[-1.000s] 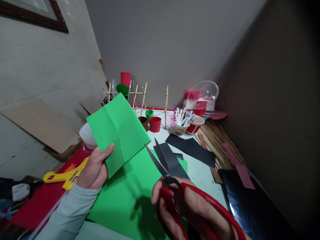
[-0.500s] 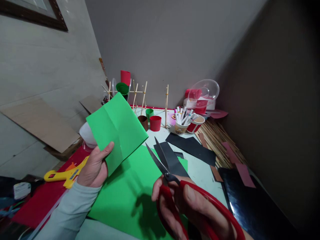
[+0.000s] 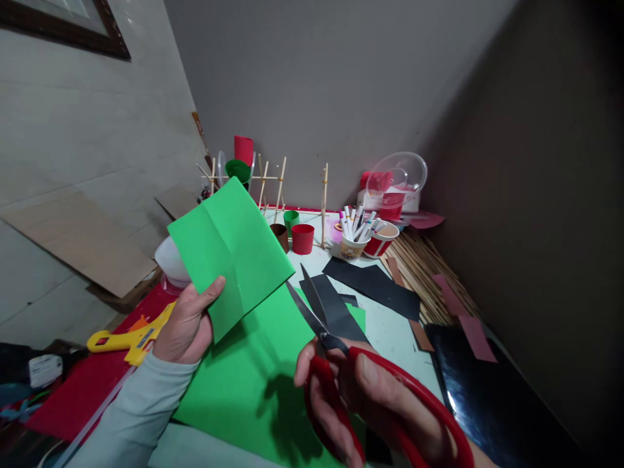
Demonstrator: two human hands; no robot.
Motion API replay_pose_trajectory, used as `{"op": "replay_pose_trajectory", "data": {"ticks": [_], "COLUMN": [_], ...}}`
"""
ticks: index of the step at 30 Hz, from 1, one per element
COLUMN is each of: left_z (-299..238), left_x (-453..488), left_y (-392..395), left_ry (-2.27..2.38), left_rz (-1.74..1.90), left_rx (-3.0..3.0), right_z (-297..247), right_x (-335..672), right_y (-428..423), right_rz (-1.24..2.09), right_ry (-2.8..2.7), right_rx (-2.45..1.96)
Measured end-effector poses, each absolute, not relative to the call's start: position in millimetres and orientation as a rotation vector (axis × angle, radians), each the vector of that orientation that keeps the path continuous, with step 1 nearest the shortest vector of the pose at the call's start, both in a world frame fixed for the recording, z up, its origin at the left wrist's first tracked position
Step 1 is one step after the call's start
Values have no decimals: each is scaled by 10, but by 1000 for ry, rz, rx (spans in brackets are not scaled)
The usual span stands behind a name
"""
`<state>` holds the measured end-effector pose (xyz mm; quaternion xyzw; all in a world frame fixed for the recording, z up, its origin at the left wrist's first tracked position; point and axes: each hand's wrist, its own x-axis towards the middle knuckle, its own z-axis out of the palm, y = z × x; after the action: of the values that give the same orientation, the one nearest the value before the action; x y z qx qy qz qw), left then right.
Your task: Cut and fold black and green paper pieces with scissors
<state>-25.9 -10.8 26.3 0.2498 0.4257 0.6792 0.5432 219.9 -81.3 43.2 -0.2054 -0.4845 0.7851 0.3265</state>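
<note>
My left hand (image 3: 188, 325) pinches the lower corner of a creased green paper square (image 3: 231, 250) and holds it up above the table, thumb on its front. My right hand (image 3: 370, 406) grips red-handled scissors (image 3: 341, 364), fingers through the loops. The blades are parted and point up-left, their tips close to the right edge of the held square. A larger green sheet (image 3: 253, 377) lies flat on the table beneath both hands.
Black paper pieces (image 3: 373, 283) lie past the scissors. A cup of markers (image 3: 353, 237), red, green and brown cups (image 3: 302, 238) and a stick frame (image 3: 324, 205) stand at the back. A yellow tool (image 3: 129, 337) rests on red paper at left. Bamboo sticks (image 3: 424, 266) and a black sheet (image 3: 487, 403) are right.
The held green square has shifted slightly up and right toward the scissors. The scissor blades have edged closer to its right edge.
</note>
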Motion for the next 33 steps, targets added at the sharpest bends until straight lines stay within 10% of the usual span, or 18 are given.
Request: {"op": "replay_pose_trajectory", "data": {"ticks": [33], "left_z": [276], "left_x": [-211], "left_y": [-199], "left_ry": [1132], "left_rz": [1529], "left_rx": [705], "right_z": [325], "right_x": [1995], "right_y": [-762], "right_rz": [2004], "right_ry": [-965], "right_rx": [-452]}}
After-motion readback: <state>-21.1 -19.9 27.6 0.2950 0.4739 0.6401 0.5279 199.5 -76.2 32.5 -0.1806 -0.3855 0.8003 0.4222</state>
